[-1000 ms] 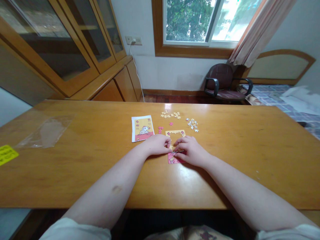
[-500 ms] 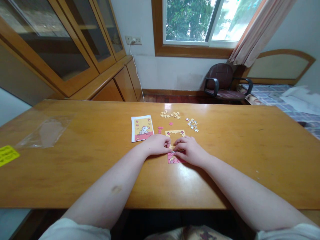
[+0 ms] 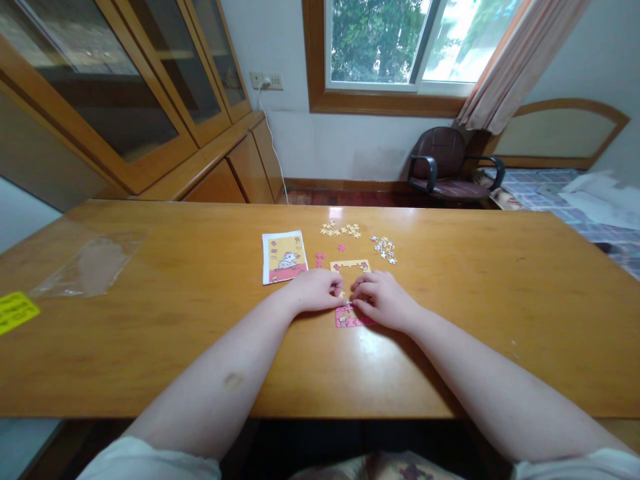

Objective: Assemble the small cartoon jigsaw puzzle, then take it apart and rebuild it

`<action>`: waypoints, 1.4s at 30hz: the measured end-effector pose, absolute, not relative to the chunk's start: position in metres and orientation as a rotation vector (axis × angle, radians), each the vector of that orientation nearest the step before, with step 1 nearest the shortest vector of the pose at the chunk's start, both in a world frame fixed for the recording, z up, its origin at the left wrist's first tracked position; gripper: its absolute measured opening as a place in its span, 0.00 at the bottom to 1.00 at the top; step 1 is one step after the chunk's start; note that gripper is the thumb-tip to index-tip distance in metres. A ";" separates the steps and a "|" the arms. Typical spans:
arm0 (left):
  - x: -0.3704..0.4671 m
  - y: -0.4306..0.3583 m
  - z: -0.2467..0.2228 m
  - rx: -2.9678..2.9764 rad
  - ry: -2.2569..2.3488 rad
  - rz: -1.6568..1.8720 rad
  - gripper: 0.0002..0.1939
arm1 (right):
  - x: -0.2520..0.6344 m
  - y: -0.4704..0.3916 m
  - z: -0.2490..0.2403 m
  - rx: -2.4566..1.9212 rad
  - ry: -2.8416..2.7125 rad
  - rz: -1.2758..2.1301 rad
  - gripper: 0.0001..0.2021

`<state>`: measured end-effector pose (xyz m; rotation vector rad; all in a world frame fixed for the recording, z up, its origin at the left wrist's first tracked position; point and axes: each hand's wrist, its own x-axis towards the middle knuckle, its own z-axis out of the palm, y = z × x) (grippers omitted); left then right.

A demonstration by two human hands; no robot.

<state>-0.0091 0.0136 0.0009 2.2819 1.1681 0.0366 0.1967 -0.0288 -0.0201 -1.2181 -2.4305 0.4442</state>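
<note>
A partly assembled jigsaw puzzle (image 3: 353, 320) lies before me, its frame yellow at the far edge and pink at the near edge, its middle showing bare wood. My left hand (image 3: 320, 291) rests over its left side with curled fingers, the thumb tip against the pink strip's upper edge; whatever the fingers might hold is hidden. A small whitish puzzle piece (image 3: 348, 304) sits by that thumb. On the right side, my right hand (image 3: 383, 299) hovers low with bent fingers, thumb and forefinger slightly apart and no piece visible between them. It covers part of the puzzle's right border.
Loose yellow pieces (image 3: 340, 230), whitish pieces (image 3: 385, 249) and pink pieces (image 3: 320, 259) lie beyond the puzzle. A picture card (image 3: 285, 257) of a white animal is left of them. A clear plastic bag (image 3: 95, 263) and yellow label (image 3: 17, 312) lie far left on the wooden table (image 3: 200, 233).
My right hand has drawn slightly to the right, away from the left thumb, uncovering more of the pink strip. My left hand stays nearly still.
</note>
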 end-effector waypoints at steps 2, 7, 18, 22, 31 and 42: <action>-0.008 0.013 0.000 2.292 1.184 0.030 0.08 | 0.197 -0.029 -0.020 -1.211 -2.440 0.463 0.04; -0.007 0.012 -0.001 2.294 1.183 0.031 0.09 | 0.197 -0.030 -0.020 -1.175 -2.476 0.503 0.05; -0.008 0.014 0.001 2.306 1.193 -0.013 0.10 | 0.200 -0.028 -0.020 -1.201 -2.479 0.502 0.05; -0.009 0.015 -0.001 2.316 1.186 -0.017 0.09 | 0.200 -0.028 -0.020 -1.205 -2.476 0.521 0.03; -0.009 0.015 -0.003 2.327 1.188 -0.012 0.09 | 0.201 -0.028 -0.019 -1.180 -2.465 0.538 0.03; -0.009 0.015 -0.002 2.316 1.179 -0.015 0.09 | 0.193 -0.028 -0.027 -1.121 -2.438 0.498 0.06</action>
